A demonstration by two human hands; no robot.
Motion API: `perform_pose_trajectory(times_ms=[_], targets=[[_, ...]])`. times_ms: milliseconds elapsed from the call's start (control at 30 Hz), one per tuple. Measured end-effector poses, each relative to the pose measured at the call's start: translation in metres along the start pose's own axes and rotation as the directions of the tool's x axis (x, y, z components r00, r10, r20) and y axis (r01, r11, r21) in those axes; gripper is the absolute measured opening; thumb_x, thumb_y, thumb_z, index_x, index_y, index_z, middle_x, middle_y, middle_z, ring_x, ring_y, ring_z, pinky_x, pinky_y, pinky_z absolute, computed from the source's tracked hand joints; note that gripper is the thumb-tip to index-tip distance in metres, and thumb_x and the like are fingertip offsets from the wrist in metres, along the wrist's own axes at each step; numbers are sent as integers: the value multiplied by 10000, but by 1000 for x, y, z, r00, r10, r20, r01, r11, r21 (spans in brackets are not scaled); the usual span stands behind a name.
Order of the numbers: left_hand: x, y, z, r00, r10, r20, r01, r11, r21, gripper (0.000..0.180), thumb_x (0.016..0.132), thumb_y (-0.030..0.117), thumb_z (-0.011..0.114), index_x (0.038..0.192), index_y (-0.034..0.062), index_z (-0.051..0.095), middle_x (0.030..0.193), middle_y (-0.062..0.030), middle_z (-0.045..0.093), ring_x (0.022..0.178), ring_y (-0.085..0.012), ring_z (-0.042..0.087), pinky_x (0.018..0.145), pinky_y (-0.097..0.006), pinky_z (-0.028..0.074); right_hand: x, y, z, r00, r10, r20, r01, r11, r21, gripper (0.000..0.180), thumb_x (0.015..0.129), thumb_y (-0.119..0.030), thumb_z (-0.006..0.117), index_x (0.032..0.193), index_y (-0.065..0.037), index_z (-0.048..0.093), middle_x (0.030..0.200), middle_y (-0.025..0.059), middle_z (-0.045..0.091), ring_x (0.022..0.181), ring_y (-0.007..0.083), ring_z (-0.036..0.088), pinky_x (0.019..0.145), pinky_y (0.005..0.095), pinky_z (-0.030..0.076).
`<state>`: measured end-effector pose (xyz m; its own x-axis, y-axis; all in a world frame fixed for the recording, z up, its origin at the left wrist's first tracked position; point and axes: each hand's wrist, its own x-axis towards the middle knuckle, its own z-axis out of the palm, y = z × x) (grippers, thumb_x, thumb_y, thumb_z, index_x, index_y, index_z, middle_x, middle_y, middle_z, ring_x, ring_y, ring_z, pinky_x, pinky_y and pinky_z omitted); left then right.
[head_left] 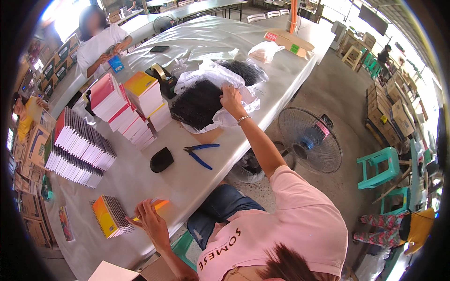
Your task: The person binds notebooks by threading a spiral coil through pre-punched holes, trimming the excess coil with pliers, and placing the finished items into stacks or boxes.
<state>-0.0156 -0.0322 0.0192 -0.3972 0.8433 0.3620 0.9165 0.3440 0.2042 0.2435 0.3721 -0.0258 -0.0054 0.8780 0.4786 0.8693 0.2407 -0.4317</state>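
Observation:
My left hand (153,225) is near the table's front edge, its fingers closed round a thin orange and yellow notebook (161,204), which it partly hides. Beside it stands a small stack of yellow and orange spiral notebooks (107,217). My right hand (231,99) reaches far across the table, fingers pinched at the edge of a pile of black plastic binding coils (197,105). The pile lies in an opened white plastic bag (206,75). Blue-handled cutting pliers (202,154) and a black computer mouse-shaped object (161,160) lie between my hands.
Tall stacks of spiral notebooks (84,145) and of unbound red and yellow booklets (124,100) stand at left. A tape dispenser (161,77) is behind them. Across the table a person (101,44) handles a blue packet. A standing fan (309,140) and green stools (378,167) are at right.

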Motion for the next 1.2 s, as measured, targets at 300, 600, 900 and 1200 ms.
perform_pose_trajectory(times_ms=[300,600,900,1200], targets=[[-4,8,-1,994,-93,-51,95,995,33,246,918,324,624,1077,149,554,1135,-52,510,1232,-276,462,1110,-706,20,0,0,-8,997,72,-23,-67,983,174,158,729,-125,752,842,-22,712,837,186,704,856,341,690,754,417,530],[-1,8,17,969,-165,-186,147,983,-107,365,731,380,806,944,142,630,1247,-84,465,1236,-323,424,1062,-634,188,-1,-9,-43,993,86,-75,-33,847,531,189,885,-147,636,1017,-48,729,846,157,718,730,235,692,672,352,517],[-3,-4,18,958,-158,-241,137,985,-102,367,678,323,836,904,107,644,1179,-95,529,1145,-334,460,975,-528,307,-50,-67,-106,928,-290,233,-169,229,959,233,907,-38,635,1138,-13,657,967,29,646,897,107,619,832,268,519],[0,6,17,944,-216,-250,176,969,-172,332,679,319,827,859,120,631,977,-53,572,1055,-308,474,948,-506,319,-129,-159,-109,655,-627,421,-384,204,901,213,905,-103,676,1094,-28,615,923,30,639,864,118,600,826,246,472]])
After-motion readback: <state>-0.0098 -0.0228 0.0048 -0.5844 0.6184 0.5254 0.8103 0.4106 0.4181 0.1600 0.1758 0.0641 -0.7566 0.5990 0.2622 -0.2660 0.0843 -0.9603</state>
